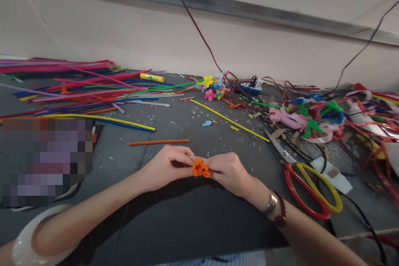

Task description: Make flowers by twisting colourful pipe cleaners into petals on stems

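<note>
Between both hands, just above the dark table (pixel 149 224), is a small orange pipe-cleaner flower (pixel 200 168) with looped, fuzzy petals. My left hand (pixel 170 166) pinches it from the left with thumb and fingertips. From the other side my right hand (pixel 229 172) grips it, its fingers curled so that their tips are partly hidden. A straight orange pipe cleaner (pixel 159 143) lies just beyond my left hand. Farther back, a long yellow pipe cleaner (pixel 229 119) slants across the table near a small light-blue piece (pixel 206 123).
Red-and-yellow-handled scissors (pixel 305 183) lie open at the right. Heaped pipe cleaners (pixel 77 87) and a yellow glue stick (pixel 151 77) are at the back left. Small finished flowers (pixel 209 93), a pink glue gun (pixel 286 116) and tangled cords fill the back right. A pixelated patch (pixel 46 162) covers something left.
</note>
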Action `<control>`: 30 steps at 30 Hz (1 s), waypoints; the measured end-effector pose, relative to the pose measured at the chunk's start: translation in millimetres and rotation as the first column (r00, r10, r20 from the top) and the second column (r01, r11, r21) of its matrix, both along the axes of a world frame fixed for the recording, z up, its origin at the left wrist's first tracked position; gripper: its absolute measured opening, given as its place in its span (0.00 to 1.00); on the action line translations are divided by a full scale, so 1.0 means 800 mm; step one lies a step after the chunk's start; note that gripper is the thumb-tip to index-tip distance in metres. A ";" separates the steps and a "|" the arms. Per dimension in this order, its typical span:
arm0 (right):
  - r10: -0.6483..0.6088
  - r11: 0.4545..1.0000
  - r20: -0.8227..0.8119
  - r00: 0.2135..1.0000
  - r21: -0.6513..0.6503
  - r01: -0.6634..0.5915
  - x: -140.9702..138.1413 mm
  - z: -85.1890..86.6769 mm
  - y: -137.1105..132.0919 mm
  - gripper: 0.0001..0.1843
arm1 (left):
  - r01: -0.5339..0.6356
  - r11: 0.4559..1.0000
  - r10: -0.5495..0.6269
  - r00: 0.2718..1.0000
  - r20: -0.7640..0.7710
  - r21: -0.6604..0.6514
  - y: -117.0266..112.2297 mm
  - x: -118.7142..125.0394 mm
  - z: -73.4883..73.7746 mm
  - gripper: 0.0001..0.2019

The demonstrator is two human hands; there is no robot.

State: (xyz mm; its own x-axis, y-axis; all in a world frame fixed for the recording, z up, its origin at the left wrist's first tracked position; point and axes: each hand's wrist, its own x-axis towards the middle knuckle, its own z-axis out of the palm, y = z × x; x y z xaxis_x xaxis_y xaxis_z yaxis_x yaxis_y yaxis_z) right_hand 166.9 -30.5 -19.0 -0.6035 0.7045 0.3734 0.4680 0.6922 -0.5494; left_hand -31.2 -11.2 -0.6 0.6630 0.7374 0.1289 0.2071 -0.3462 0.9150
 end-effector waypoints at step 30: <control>-0.407 0.849 -0.462 0.788 -0.510 0.139 -0.008 0.029 -0.001 0.05 | -0.053 0.955 0.054 0.999 -0.004 -0.291 -0.004 0.010 0.003 0.07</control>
